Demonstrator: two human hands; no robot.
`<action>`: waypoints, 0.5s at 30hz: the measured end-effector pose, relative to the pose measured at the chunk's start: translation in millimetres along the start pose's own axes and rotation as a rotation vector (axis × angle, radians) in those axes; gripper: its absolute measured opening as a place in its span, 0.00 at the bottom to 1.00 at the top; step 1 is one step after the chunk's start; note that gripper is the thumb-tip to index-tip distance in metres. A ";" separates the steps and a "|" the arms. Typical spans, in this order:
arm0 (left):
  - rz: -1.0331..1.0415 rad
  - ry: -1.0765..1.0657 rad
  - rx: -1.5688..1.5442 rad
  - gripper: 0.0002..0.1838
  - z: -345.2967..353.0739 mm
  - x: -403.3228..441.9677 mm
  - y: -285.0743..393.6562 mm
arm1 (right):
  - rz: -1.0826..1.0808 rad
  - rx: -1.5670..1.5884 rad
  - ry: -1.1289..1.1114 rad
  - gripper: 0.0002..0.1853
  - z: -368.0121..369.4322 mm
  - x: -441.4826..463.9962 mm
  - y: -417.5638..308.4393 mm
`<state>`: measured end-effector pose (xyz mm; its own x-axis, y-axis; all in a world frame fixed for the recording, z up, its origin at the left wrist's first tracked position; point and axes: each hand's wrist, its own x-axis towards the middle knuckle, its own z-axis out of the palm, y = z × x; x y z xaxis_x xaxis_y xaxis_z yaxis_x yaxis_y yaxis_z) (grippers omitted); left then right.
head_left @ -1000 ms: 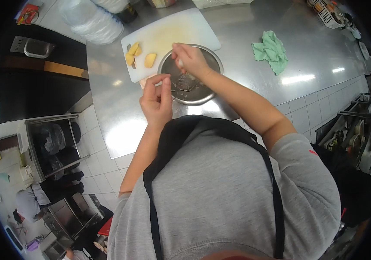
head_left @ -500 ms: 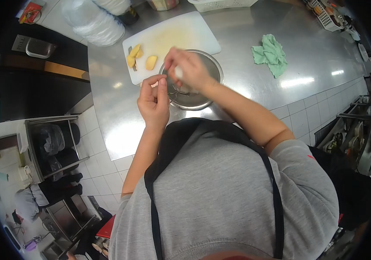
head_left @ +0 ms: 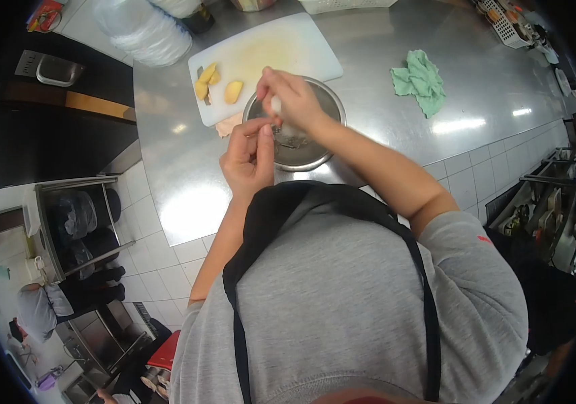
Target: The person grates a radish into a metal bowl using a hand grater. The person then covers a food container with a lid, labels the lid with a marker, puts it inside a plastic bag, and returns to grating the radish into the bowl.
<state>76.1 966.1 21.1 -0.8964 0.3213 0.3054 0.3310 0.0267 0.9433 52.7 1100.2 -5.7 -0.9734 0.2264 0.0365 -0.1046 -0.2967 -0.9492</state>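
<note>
My left hand (head_left: pixel 247 155) is closed in a pinch at the left rim of a round metal bowl (head_left: pixel 332 101); what its fingers hold is too small to make out. Over the bowl my right hand (head_left: pixel 289 101) is closed around a small white item (head_left: pixel 276 104), partly hidden by the fingers. Thin metal parts and small bits show inside the bowl below my hands. Behind and left of it lies a white cutting board (head_left: pixel 301 40), with several yellow pieces, one (head_left: pixel 233 91) apart from a cluster (head_left: pixel 206 81).
A crumpled green cloth (head_left: pixel 419 82) lies on the metal table (head_left: pixel 369 60) at the right. Plastic-wrapped stacks (head_left: pixel 143 34) stand at the back left. White baskets (head_left: pixel 345 5) are along the back edge. Another person (head_left: pixel 39 313) is at the far lower left.
My right hand has shifted a little left and up over the bowl. My left hand has moved slightly right, and its fingertips now meet my right hand's.
</note>
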 end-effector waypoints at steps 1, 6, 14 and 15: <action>-0.024 0.001 0.009 0.04 0.7 1.9 -2.0 | -0.202 -0.043 -0.019 0.22 13.7 -8.8 -8.5; -0.026 -0.075 0.069 0.03 -7.4 2.8 -9.6 | -0.009 -0.163 0.079 0.22 -17.9 4.9 17.6; 0.003 -0.088 0.038 0.04 -13.7 4.8 -24.1 | 0.029 -0.338 -0.036 0.20 -24.8 9.1 22.5; -0.022 -0.054 -0.042 0.04 -14.9 5.1 -25.9 | 0.005 -0.396 -0.144 0.19 -21.5 9.1 21.9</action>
<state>58.5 952.9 0.2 -0.8855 0.3720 0.2783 0.2980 -0.0047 0.9546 46.0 1115.7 -32.8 -0.9952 0.0855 0.0478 -0.0402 0.0883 -0.9953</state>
